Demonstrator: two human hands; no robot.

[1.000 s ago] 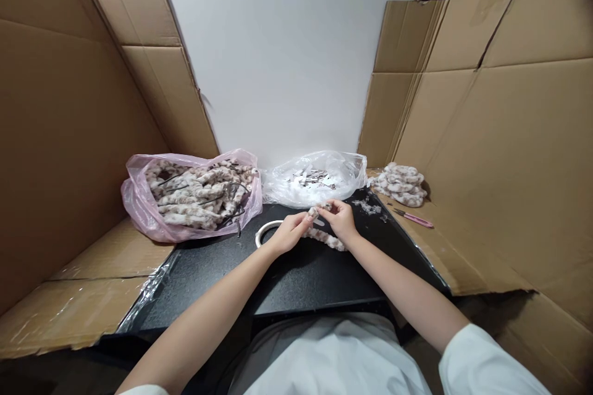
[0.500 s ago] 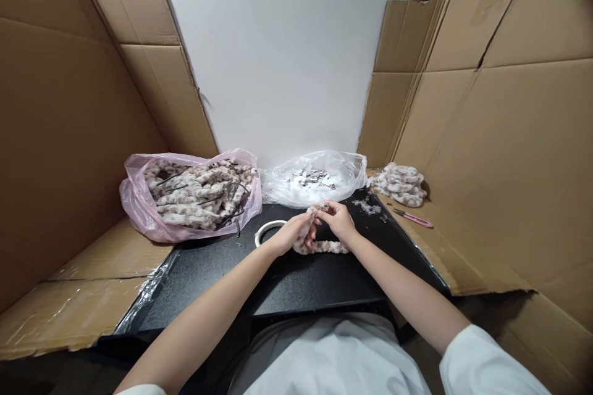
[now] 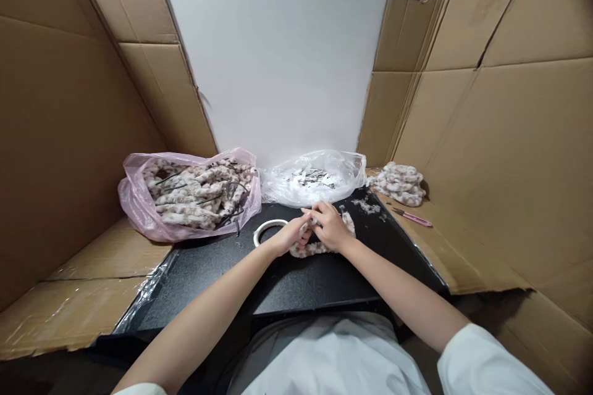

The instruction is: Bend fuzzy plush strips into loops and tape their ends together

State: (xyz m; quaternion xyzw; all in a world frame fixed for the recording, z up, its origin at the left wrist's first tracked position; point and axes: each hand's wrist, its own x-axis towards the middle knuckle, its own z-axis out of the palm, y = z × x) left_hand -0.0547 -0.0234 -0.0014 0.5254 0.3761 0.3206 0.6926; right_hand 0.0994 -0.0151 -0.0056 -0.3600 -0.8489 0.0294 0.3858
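Observation:
A fluffy white-and-brown plush band (image 3: 308,250) lies looped on the black tabletop under my hands, and part of it shows past my right wrist. My left hand (image 3: 293,233) is closed around one part of the band, its fingers curled. Right against it, my right hand (image 3: 330,227) is bent over the same part with its fingertips pressed together by my left thumb. The pinched section is mostly hidden between the hands. Just left of my left hand lies a white ring (image 3: 256,236) that looks like a tape roll.
At the left stands a pink plastic bag (image 3: 134,210) full of similar plush bands (image 3: 185,197) with dark cords. A clear bag (image 3: 287,194) holding small dark-and-white pieces is behind my hands. Stacked plush bands (image 3: 399,184), pink-handled snips (image 3: 417,219) and fluff scraps (image 3: 369,206) are at right. Cardboard walls (image 3: 519,154) flank the table.
My right hand has moved slightly left and turned over the band, closing in on my left hand. The band's right end now shows beyond my right wrist. The left hand stays nearly in place.

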